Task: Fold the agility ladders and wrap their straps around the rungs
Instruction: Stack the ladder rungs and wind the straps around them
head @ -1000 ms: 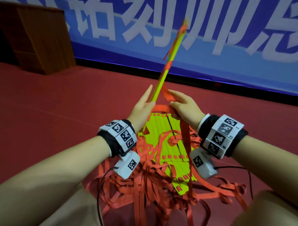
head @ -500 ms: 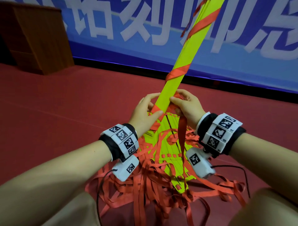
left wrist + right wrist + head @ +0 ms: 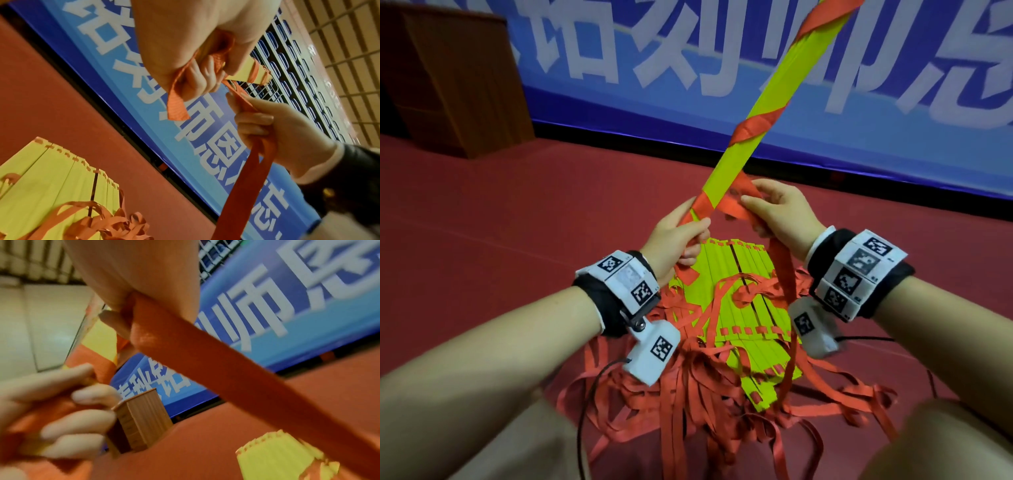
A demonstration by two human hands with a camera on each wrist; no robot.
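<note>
The folded rung bundle [image 3: 763, 116], a stack of yellow-green slats, rises tilted from the middle of the head view toward one o'clock, its upper end past the top edge. An orange strap [image 3: 753, 128] spirals round it in three visible turns. The left hand [image 3: 674, 236] is curled round the bundle's lower end, thumb pressed across it; the left wrist view shows the short free end of the strap [image 3: 176, 104] hanging out of that fist. At three o'clock from it, the right hand [image 3: 780, 216] pinches the strap between thumb and fingers just beside the lowest turn, and the strap's long run [image 3: 787, 308] drops from that hand toward six o'clock. Below both hands, on the red floor [image 3: 517, 219], lies a flat pile of yellow-green rungs [image 3: 739, 308] amid a tangle of loose orange straps [image 3: 688, 411]. At twelve o'clock a blue banner [image 3: 654, 85] with white characters lines the wall; at ten o'clock stands a brown wooden cabinet [image 3: 455, 78].
</note>
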